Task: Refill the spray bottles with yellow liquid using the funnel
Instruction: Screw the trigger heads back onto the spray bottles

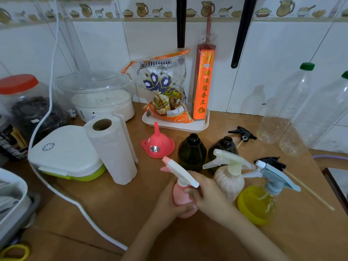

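Note:
A pink spray bottle (pixel 180 193) with a white and pink trigger head stands on the brown table. My left hand (pixel 167 202) wraps its body from the left. My right hand (pixel 205 194) grips its neck just under the head. To its right stand a pale spray bottle (pixel 229 183) with a cream head and a clear spray bottle (pixel 263 200) holding yellow liquid under a grey head. Behind them are two dark bottles (pixel 192 151) without heads, their necks open. The pink funnel (pixel 158 144) rests upside down, spout up. Two black spray heads (pixel 243 133) lie loose.
A paper towel roll (pixel 113 151) and a white and green box (pixel 66 155) lie at left. A white tray (pixel 177 125) holds a rice bag and an orange incense pack. Two tall plastic bottles (pixel 282 106) with green caps stand at right. A white cable (pixel 62 194) crosses the table.

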